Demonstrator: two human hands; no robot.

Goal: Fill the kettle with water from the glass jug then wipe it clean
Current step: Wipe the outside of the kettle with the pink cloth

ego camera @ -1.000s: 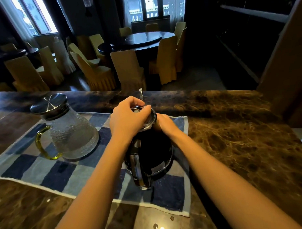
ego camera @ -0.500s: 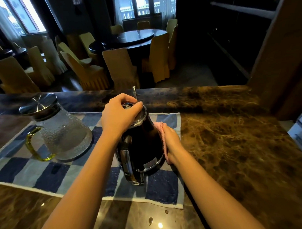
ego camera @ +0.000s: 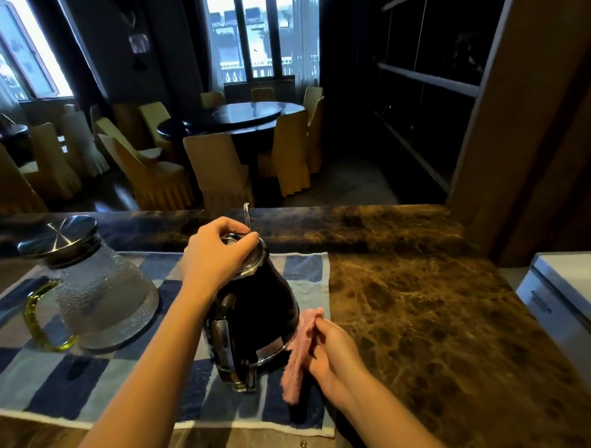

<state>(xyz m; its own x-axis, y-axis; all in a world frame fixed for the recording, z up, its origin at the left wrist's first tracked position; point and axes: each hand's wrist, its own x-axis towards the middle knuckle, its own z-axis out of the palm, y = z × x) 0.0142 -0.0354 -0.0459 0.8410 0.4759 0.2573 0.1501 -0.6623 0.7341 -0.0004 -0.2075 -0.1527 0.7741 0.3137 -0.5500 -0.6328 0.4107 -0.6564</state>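
The black kettle [ego camera: 257, 312] is stood on the blue checked towel [ego camera: 92, 381], which is spread over the marble counter [ego camera: 424, 303]. Its lid is gripped from above by the left hand [ego camera: 218, 256]. A pink cloth [ego camera: 300, 351] is pinched in the right hand [ego camera: 332, 350] and pressed against the kettle's lower right side. The glass jug [ego camera: 99, 297], lid on, is set left of the kettle, apart from it.
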